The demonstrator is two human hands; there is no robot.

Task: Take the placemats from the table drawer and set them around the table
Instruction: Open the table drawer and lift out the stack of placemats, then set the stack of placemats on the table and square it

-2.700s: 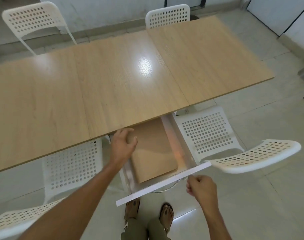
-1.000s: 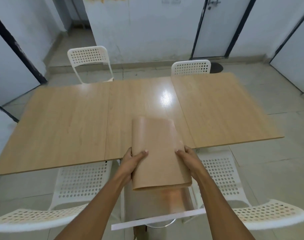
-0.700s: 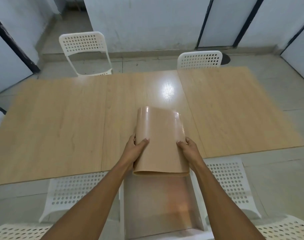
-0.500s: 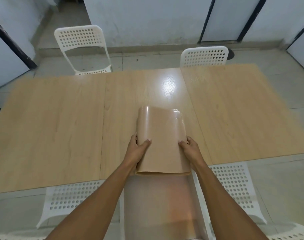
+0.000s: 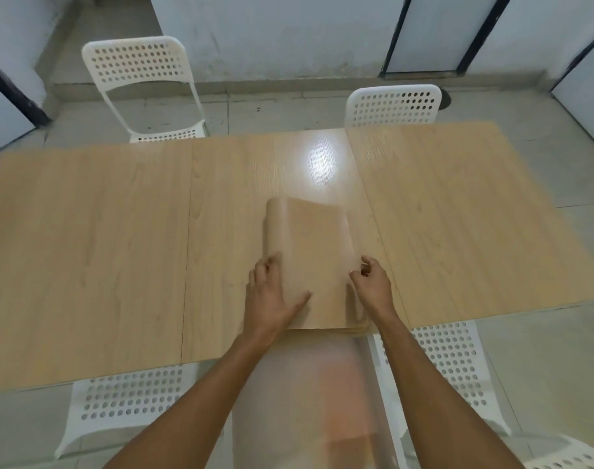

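Wood-grain laminate table [image 5: 96,252], pale tan, three panels with two visible seams, spanning the frame from 9 o'clock to 3 o'clock; a bright glare patch lies on the centre panel toward 12 o'clock.

White perforated chair [image 5: 138,86], at 11 o'clock, standing beyond the far table edge, back and seat both visible.

White perforated chair seat [image 5: 126,401], at 7 o'clock, tucked partly under the near table edge.

Left hand [image 5: 272,296], just below centre, laid flat on the left side of the placemat stack, fingers extended forward, thumb spread across the top mat toward 3 o'clock. Nothing is gripped; the hand presses or rests.

Placemats [image 5: 316,262], a stack of tan wood-look sheets at frame centre, lying on the centre panel, near edge close to the table's near edge, far end curled upward. Layered edges show at the near right corner.

Drawer [image 5: 305,401], at 6 o'clock, pulled out below the near table edge, pale glossy interior, blurred.

Right hand [image 5: 373,286], right of centre, at the stack's right edge, fingers curled inward; whether they pinch a mat edge cannot be told owing to blur.

White perforated chair [image 5: 392,104], at 1 o'clock, back showing above the far edge.

White perforated chair [image 5: 454,363], at 4 o'clock, seat beside the drawer.
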